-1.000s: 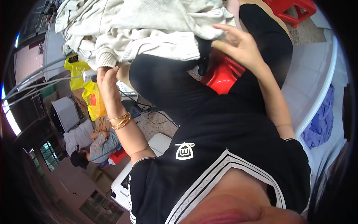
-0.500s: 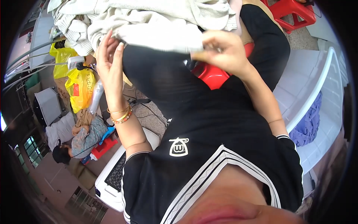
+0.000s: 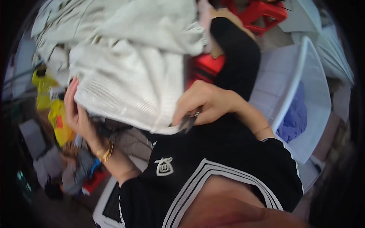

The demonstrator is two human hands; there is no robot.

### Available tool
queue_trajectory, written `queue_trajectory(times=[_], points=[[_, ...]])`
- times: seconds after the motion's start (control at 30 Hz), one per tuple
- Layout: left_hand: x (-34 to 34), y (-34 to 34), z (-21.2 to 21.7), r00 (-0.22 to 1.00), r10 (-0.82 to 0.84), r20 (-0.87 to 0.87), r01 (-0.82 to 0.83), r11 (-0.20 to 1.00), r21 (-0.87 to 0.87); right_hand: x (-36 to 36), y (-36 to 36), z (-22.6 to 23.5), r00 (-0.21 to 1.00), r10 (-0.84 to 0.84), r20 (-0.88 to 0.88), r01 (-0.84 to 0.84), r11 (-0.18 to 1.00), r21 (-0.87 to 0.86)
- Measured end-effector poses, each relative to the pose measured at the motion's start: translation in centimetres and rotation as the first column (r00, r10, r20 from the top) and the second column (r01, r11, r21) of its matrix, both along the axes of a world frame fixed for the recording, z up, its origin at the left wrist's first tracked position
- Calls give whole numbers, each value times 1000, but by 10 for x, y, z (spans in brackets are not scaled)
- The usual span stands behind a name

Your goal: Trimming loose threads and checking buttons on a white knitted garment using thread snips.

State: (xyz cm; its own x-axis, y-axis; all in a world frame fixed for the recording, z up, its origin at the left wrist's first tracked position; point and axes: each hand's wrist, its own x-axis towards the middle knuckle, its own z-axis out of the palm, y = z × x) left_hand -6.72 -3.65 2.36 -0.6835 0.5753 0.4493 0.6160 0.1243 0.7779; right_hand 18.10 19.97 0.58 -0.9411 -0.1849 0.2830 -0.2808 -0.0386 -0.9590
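Note:
A cream knitted garment (image 3: 125, 81) lies across my lap, its ribbed edge drawn toward my body. My left hand (image 3: 76, 112) grips the garment's left edge, with some fingers hidden by the cloth. At the ribbed corner, my right hand (image 3: 207, 100) is closed around small dark metal thread snips (image 3: 187, 122). Their blades point down beside the hem, and the same hand's fingers pinch the cloth there. Motion blurs the finer detail.
More pale knitwear (image 3: 148, 22) is heaped beyond. On the right stands a white plastic bin (image 3: 300, 95) holding purple cloth (image 3: 294, 114). Red stools (image 3: 262, 15) are at far right. Yellow bags (image 3: 59, 117) and a seated person (image 3: 76, 174) are at left.
The garment has been pulled nearer and spread over my lap. Both hands have come closer to my body, the right one now at the ribbed edge. The whole view has shifted.

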Motion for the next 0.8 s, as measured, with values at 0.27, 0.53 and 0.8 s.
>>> queue_trajectory(times=[0.27,0.53,0.8], points=[[82,42,8,879,-448,-166,421,891,-172,-7,-5,-16,932,-340,-123,322,935,-146],[139,78,-31,699,-22,-715,160,979,126,4,3,14,788,-612,-60,608,790,-78],[133,107,-35,974,-156,-166,122,972,-202,-45,25,64,648,-635,-421,722,687,75]])
